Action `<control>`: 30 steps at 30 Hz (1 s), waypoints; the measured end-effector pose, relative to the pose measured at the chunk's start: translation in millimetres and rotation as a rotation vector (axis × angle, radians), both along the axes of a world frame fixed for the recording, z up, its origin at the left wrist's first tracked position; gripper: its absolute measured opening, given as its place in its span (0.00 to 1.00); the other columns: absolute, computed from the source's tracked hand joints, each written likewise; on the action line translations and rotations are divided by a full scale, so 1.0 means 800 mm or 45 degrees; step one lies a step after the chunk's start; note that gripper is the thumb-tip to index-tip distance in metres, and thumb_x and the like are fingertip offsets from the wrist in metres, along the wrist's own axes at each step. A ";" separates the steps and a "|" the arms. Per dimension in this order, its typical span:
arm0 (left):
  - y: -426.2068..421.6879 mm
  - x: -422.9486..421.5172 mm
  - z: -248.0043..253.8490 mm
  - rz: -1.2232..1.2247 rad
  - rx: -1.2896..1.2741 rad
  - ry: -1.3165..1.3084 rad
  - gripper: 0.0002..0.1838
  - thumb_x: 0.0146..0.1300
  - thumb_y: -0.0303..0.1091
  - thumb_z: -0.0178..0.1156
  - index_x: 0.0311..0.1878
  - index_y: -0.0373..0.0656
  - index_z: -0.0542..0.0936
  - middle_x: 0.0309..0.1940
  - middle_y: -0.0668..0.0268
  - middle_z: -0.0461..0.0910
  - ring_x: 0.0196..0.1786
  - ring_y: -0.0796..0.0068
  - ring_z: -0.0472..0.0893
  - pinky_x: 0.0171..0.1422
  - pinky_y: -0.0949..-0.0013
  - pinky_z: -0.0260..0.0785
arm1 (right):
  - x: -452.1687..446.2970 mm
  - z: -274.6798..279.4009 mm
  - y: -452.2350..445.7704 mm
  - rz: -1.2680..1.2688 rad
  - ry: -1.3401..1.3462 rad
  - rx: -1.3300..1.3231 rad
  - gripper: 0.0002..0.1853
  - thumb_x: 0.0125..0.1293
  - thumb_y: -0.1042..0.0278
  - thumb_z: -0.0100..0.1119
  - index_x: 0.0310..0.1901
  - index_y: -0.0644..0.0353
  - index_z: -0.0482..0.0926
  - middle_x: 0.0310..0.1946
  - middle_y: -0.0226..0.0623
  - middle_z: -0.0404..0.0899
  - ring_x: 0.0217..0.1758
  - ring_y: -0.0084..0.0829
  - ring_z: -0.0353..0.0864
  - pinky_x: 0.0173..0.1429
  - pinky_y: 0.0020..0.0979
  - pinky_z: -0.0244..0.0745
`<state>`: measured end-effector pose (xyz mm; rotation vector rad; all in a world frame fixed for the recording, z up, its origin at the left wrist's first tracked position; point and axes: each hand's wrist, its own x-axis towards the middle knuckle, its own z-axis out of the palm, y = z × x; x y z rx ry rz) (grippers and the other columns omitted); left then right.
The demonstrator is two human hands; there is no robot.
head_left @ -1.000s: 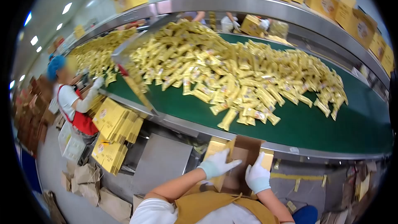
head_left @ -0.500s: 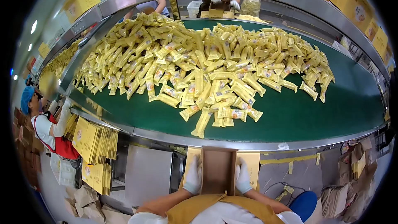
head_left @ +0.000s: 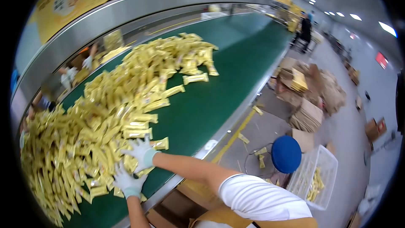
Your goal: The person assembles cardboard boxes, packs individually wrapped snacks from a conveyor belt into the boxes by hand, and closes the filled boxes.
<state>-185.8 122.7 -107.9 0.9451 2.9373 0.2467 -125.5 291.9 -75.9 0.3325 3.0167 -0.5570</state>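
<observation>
A large heap of yellow wrapped snack packets point(head_left: 126, 88) covers the left and middle of the green conveyor belt point(head_left: 223, 101). My right hand point(head_left: 142, 154), in a white glove, lies on the near edge of the heap with its fingers spread. Just below it, my gloved left hand point(head_left: 128, 181) rests against the packets, its fingers also apart. Neither hand is closed round a packet. An open cardboard box point(head_left: 179, 207), brown inside, stands in front of my body below the belt edge, partly cut off by the apron.
The metal belt edge point(head_left: 236, 128) runs between me and the belt. On my right are a blue stool point(head_left: 286, 154), a white crate point(head_left: 327, 169) holding packets, and stacked cardboard point(head_left: 307, 116). Across the belt, another person's gloved hands point(head_left: 68, 77) work by a box.
The view has swung to the right. Both hands have left the sides of the box and reached forward onto the packets on the belt.
</observation>
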 end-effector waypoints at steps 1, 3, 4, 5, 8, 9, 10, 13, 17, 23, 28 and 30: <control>0.001 0.004 0.007 0.005 -0.021 -0.013 0.68 0.30 0.57 0.81 0.79 0.55 0.55 0.81 0.62 0.52 0.75 0.50 0.63 0.73 0.37 0.53 | 0.003 -0.009 0.001 -0.010 0.068 -0.010 0.57 0.42 0.30 0.73 0.77 0.30 0.59 0.76 0.54 0.56 0.78 0.61 0.56 0.74 0.80 0.33; -0.005 0.012 0.011 -0.088 0.126 -0.003 0.63 0.34 0.53 0.80 0.77 0.54 0.59 0.77 0.60 0.59 0.72 0.49 0.65 0.74 0.40 0.52 | 0.010 -0.031 0.003 -0.015 0.208 0.008 0.53 0.43 0.33 0.73 0.75 0.32 0.63 0.71 0.53 0.64 0.73 0.59 0.64 0.74 0.77 0.37; -0.014 0.005 0.007 -0.165 0.133 -0.050 0.60 0.36 0.52 0.79 0.76 0.53 0.61 0.74 0.60 0.63 0.71 0.49 0.65 0.74 0.40 0.52 | 0.011 -0.039 0.002 -0.028 0.243 0.015 0.51 0.45 0.34 0.73 0.73 0.33 0.64 0.68 0.51 0.67 0.71 0.56 0.67 0.74 0.73 0.41; -0.021 0.005 0.009 -0.228 0.141 -0.085 0.58 0.37 0.51 0.79 0.75 0.53 0.63 0.71 0.60 0.66 0.70 0.49 0.65 0.74 0.41 0.51 | 0.018 -0.041 0.003 -0.025 0.290 0.023 0.49 0.46 0.36 0.73 0.72 0.34 0.66 0.64 0.50 0.69 0.68 0.54 0.70 0.73 0.69 0.46; -0.041 0.001 0.004 -0.479 0.223 -0.043 0.51 0.40 0.48 0.77 0.71 0.50 0.67 0.61 0.59 0.73 0.67 0.48 0.66 0.75 0.42 0.50 | 0.040 -0.037 0.009 0.019 0.355 -0.021 0.44 0.49 0.38 0.72 0.70 0.37 0.68 0.52 0.44 0.76 0.58 0.47 0.77 0.66 0.56 0.57; -0.048 -0.002 0.001 -0.571 0.257 -0.004 0.49 0.40 0.47 0.76 0.70 0.50 0.69 0.57 0.59 0.75 0.66 0.48 0.66 0.76 0.42 0.50 | 0.046 -0.035 0.008 0.040 0.363 -0.050 0.43 0.50 0.39 0.71 0.69 0.37 0.69 0.47 0.41 0.77 0.54 0.45 0.79 0.63 0.52 0.60; -0.052 -0.007 -0.004 -0.628 0.243 -0.003 0.45 0.41 0.47 0.75 0.67 0.49 0.72 0.56 0.58 0.74 0.66 0.47 0.66 0.75 0.40 0.51 | 0.053 -0.040 0.010 0.085 0.446 0.016 0.43 0.52 0.41 0.70 0.71 0.38 0.67 0.39 0.37 0.78 0.49 0.42 0.79 0.55 0.45 0.62; -0.063 -0.013 -0.020 -0.803 0.264 0.269 0.41 0.40 0.47 0.75 0.63 0.51 0.75 0.57 0.58 0.74 0.66 0.47 0.66 0.74 0.40 0.52 | 0.077 -0.041 0.013 0.128 0.433 0.018 0.43 0.54 0.43 0.69 0.72 0.38 0.65 0.37 0.36 0.77 0.47 0.40 0.79 0.54 0.42 0.62; -0.074 -0.018 -0.017 -0.882 0.275 0.185 0.38 0.41 0.46 0.74 0.60 0.53 0.77 0.50 0.57 0.75 0.66 0.44 0.67 0.73 0.39 0.54 | 0.106 -0.072 0.026 0.275 0.639 0.072 0.39 0.54 0.47 0.70 0.68 0.46 0.71 0.43 0.35 0.78 0.51 0.38 0.77 0.56 0.41 0.62; -0.100 -0.009 -0.011 -0.697 0.293 0.265 0.39 0.40 0.47 0.74 0.61 0.50 0.77 0.49 0.55 0.74 0.67 0.43 0.67 0.76 0.34 0.49 | 0.140 -0.069 0.031 0.188 0.534 0.062 0.44 0.52 0.43 0.72 0.71 0.47 0.68 0.66 0.46 0.68 0.71 0.47 0.66 0.69 0.55 0.57; -0.064 0.009 0.026 -0.436 0.219 0.215 0.51 0.38 0.54 0.75 0.71 0.54 0.71 0.70 0.48 0.62 0.77 0.38 0.55 0.77 0.28 0.40 | 0.100 -0.022 0.011 0.006 0.386 -0.019 0.54 0.48 0.37 0.72 0.78 0.40 0.59 0.79 0.52 0.49 0.81 0.63 0.46 0.73 0.72 0.48; -0.027 0.018 0.035 -0.317 0.013 0.105 0.58 0.36 0.60 0.75 0.77 0.60 0.65 0.79 0.49 0.52 0.81 0.36 0.45 0.78 0.26 0.35 | 0.077 -0.006 -0.003 0.023 0.197 -0.066 0.56 0.50 0.34 0.70 0.79 0.36 0.55 0.79 0.51 0.49 0.81 0.60 0.48 0.74 0.72 0.47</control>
